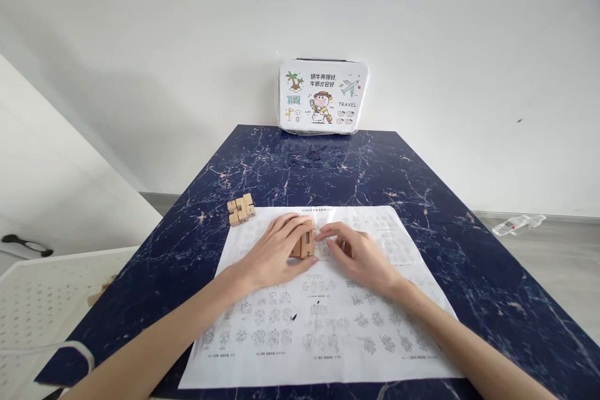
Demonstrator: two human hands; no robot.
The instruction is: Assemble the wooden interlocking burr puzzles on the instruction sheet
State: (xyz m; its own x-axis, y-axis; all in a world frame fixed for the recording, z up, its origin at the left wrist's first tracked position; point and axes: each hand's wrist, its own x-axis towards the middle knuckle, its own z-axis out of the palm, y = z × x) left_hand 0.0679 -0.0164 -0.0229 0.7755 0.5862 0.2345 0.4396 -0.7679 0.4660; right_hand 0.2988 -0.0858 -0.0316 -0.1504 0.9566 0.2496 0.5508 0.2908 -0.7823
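We face a plain pale wall (187, 44) in soft light, shaded grey toward the left. Below it we see a glossy navy tabletop (262, 169) veined with white, grey floor (562, 256) at right, and a white perforated surface (47, 300) at lower left.

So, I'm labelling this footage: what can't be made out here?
In the head view:
Central wooden blocks: partly hidden by the left hand.
Most print on the sheet: too small, faint.
Tan object, lower left: partly hidden by the table.
White cord: cut off by the left edge.
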